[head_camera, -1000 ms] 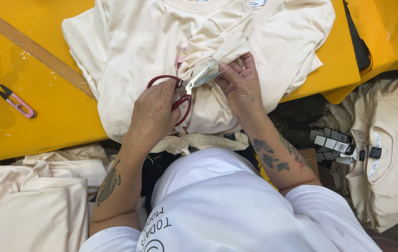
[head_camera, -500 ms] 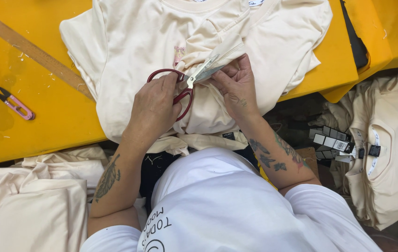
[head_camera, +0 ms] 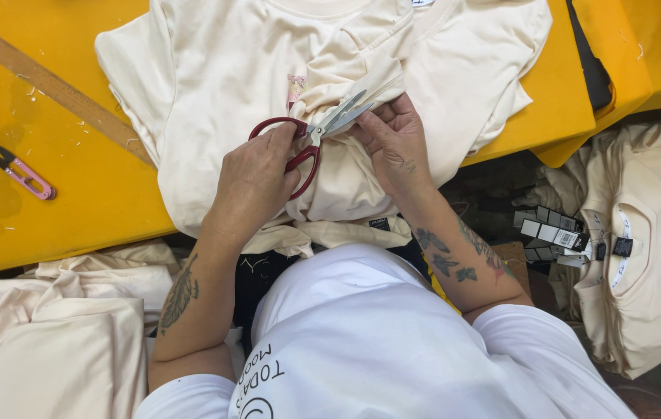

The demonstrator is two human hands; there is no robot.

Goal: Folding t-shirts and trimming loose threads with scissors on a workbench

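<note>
One scissors (head_camera: 311, 140), one snips (head_camera: 22, 172), one ruler (head_camera: 59, 91)

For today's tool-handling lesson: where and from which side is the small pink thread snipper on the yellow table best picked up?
Grip the small pink thread snipper by its looped pink handle end, coming from the lower right. Its dark blades point up-left, so that approach probably keeps fingers off the tips.

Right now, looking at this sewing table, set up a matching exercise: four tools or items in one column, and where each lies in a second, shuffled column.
Things:
1. red-handled scissors
2. pink thread snips
3. wooden ruler
4. black and white tags

Places:
A. lying slantwise near the table's far left
B. in the left hand, over the cream shirt
C. off the table, beside the right forearm
D. on bare yellow table, below the ruler

Pairs: 1-B, 2-D, 3-A, 4-C
</note>
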